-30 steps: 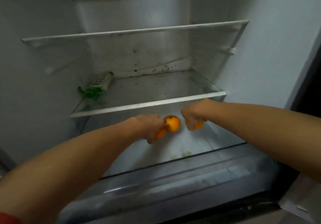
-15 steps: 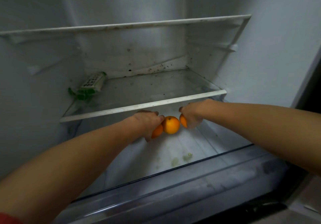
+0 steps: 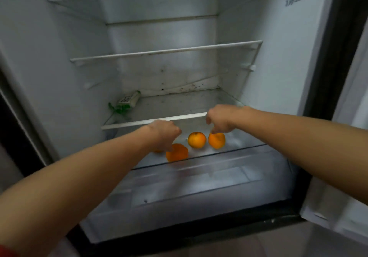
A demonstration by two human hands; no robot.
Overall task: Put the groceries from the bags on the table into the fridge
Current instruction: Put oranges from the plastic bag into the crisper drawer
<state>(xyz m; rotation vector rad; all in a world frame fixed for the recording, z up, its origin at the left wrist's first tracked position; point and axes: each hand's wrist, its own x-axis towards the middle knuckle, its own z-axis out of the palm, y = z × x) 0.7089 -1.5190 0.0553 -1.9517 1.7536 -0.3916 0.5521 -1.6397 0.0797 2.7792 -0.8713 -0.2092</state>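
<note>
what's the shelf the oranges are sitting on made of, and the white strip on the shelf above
The lower shelf looks like clear glass: see-through, with a thin dark front edge and the drawer visible beneath. The white strip seems matte plastic trim, opaque and slightly scuffed. The oranges have dimpled, faintly glossy peel.

Three oranges sit in a loose row on the lowest glass shelf (image 3: pixel 235 150) of the open fridge (image 3: pixel 278 89): the left orange (image 3: pixel 179 153) nearest the front edge, the middle orange (image 3: pixel 197 140) with its stem dimple facing up, and the right orange (image 3: pixel 217 141) just beside it. A sliver of a fourth orange fruit (image 3: pixel 158 151) shows behind the left one, mostly hidden. All rest unwrapped on the bare glass
</note>
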